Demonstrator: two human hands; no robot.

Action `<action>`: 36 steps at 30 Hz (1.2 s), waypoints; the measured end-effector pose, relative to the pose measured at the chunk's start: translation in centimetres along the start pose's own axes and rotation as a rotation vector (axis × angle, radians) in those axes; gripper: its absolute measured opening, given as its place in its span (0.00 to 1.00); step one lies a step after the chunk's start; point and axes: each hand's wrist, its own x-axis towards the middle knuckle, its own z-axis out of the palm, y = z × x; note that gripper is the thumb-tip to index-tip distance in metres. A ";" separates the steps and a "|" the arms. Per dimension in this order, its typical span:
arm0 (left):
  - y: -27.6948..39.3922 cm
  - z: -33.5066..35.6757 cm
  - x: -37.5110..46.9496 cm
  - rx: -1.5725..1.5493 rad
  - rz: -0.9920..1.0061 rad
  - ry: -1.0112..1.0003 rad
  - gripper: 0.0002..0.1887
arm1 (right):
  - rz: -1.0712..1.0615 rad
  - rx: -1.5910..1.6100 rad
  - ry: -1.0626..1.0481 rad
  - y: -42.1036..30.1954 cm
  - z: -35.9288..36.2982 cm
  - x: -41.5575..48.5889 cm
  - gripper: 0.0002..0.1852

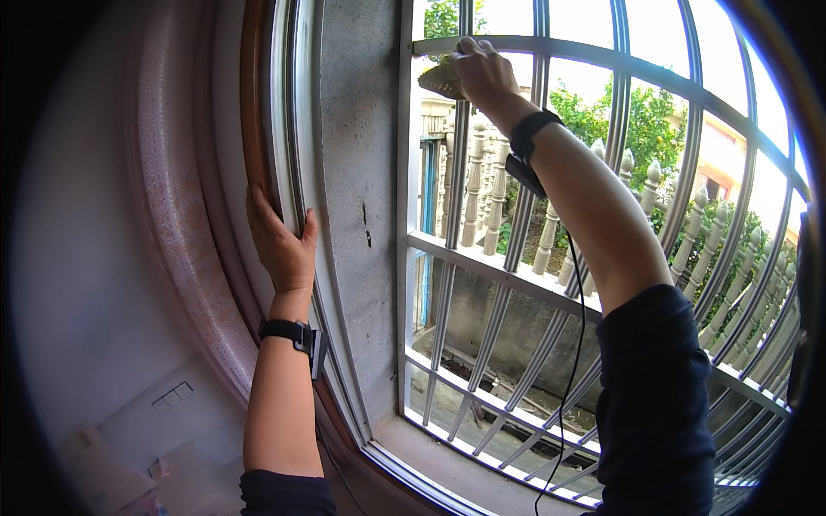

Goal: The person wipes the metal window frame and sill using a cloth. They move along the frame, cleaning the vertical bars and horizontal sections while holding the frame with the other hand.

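My right hand (485, 72) is raised to the upper left part of a metal window grille (516, 278). It holds a bunched olive-green cloth (441, 79) against the grille, by the upper crossbar and the leftmost upright. The palm side of this hand is hidden. Lower down, my left hand (282, 242) rests on the window's side frame, fingers along the brown wooden trim (257, 129) and thumb over the aluminium track (293, 116). It holds no loose object. Both wrists wear black straps with small devices.
A black cable (576, 335) hangs beside my right arm. To the left are a pink patterned curtain (184, 213) and a wall switch plate (173, 396). The concrete window reveal (361, 193) meets the sill (413, 445). Beyond the grille stand a stone balustrade (476, 174) and trees.
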 end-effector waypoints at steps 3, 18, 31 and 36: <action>0.2 -0.2 -0.1 -0.033 -0.003 -0.004 0.42 | 0.063 0.227 -0.142 -2.1 -1.0 -3.0 0.06; 0.2 -0.3 0.2 -0.043 -0.049 -0.008 0.43 | -0.026 0.156 -0.613 -6.6 -1.3 -3.0 0.06; 0.3 -0.3 0.1 -0.042 -0.056 -0.013 0.44 | -0.181 -0.044 -0.035 2.0 -0.8 3.3 0.10; 0.3 -0.4 0.1 -0.057 -0.086 -0.023 0.44 | -0.158 -0.059 -0.097 6.5 -5.8 2.4 0.09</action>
